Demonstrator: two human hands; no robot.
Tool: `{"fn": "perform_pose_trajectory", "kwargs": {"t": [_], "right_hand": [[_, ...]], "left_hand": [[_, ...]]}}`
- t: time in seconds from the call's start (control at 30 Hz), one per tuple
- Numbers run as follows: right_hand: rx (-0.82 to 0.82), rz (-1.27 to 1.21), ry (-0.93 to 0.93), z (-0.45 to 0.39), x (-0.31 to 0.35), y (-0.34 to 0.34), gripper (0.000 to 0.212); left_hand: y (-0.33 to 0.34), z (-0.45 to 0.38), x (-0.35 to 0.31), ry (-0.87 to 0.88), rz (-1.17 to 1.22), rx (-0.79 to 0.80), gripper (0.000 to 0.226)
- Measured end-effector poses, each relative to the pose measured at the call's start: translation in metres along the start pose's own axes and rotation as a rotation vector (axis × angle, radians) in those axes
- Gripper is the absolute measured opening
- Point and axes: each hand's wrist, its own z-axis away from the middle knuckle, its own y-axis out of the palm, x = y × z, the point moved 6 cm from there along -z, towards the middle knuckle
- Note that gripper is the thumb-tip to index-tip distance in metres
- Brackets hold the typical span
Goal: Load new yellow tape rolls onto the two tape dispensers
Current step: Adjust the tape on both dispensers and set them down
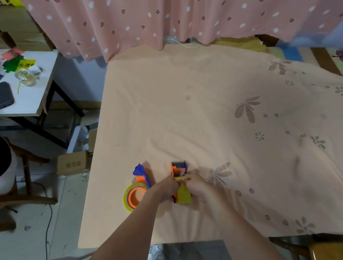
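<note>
Two orange and blue tape dispensers lie near the front of the peach cloth-covered table (208, 122). The left dispenser (142, 174) carries a yellow tape roll (132, 197) and lies apart from my hands. The right dispenser (178, 170) has a yellow tape roll (183, 196) in it. My left hand (166, 188) and my right hand (194, 184) meet over this roll. Both pinch the yellow tape's free end just behind the dispenser's head. The fingertips hide part of the roll.
A pink spotted curtain (155, 14) hangs behind the table. To the left stands a white side table (34, 97) with a phone (2, 95), a glass (27, 76) and paper notes. A cardboard box (73, 163) and a wooden chair (21, 195) stand on the floor at left.
</note>
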Motion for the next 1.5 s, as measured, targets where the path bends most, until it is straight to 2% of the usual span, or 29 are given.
{"fn": "perform_pose_trajectory", "kwargs": {"t": [0.17, 0.3, 0.4, 0.5, 0.57, 0.7, 0.8, 0.87, 0.93, 1.0, 1.1, 1.17, 1.27, 1.4, 1.5], "right_hand": [[-0.034, 0.149, 0.013, 0.005, 0.009, -0.008, 0.038], [-0.145, 0.274, 0.009, 0.02, 0.019, -0.016, 0.045], [-0.31, 0.211, -0.016, 0.034, 0.028, -0.024, 0.036], [-0.483, 0.138, -0.123, 0.049, 0.045, -0.024, 0.027], [-0.491, 0.179, -0.203, 0.055, 0.059, -0.012, 0.027], [-0.369, 0.251, -0.291, 0.056, 0.08, 0.034, 0.02], [-0.244, 0.349, -0.271, 0.047, 0.079, 0.071, 0.018], [-0.173, 0.438, -0.221, 0.04, 0.072, 0.092, 0.035], [-0.129, 0.5, -0.184, 0.033, 0.064, 0.107, 0.042], [-0.13, 0.547, -0.152, 0.028, 0.058, 0.117, 0.045], [-0.209, 0.569, -0.136, 0.026, 0.052, 0.12, 0.048], [-0.274, 0.525, -0.129, 0.027, 0.052, 0.118, 0.042], [-0.336, 0.474, -0.138, 0.031, 0.057, 0.112, 0.038], [-0.315, 0.456, -0.141, 0.043, 0.072, 0.101, 0.052], [-0.25, 0.254, -0.132, 0.055, 0.086, 0.087, 0.041]], "left_hand": [[-0.001, 0.012, -0.006, -0.039, -0.212, -0.037, 0.041], [-0.013, 0.028, -0.015, -0.051, -0.458, -0.127, 0.049], [-0.033, 0.04, -0.016, -0.067, -0.371, -0.19, 0.049], [-0.075, 0.051, -0.009, -0.033, -0.251, -0.376, 0.038], [-0.1, 0.059, 0.006, -0.047, -0.22, -0.465, 0.037], [-0.129, 0.073, 0.045, -0.108, -0.122, -0.544, 0.038], [-0.139, 0.073, 0.069, -0.133, -0.129, -0.51, 0.045], [-0.142, 0.07, 0.081, -0.172, -0.12, -0.442, 0.044], [-0.141, 0.069, 0.091, -0.2, -0.091, -0.344, 0.03], [-0.138, 0.067, 0.101, -0.213, -0.016, -0.23, 0.013], [-0.136, 0.068, 0.11, -0.199, 0.093, -0.154, 0.01], [-0.138, 0.069, 0.113, -0.195, 0.148, -0.136, 0.014], [-0.142, 0.071, 0.118, -0.205, 0.208, -0.102, 0.037], [-0.15, 0.082, 0.109, -0.184, 0.276, 0.0, 0.04], [-0.15, 0.089, 0.087, -0.079, 0.273, 0.098, 0.062]]}}
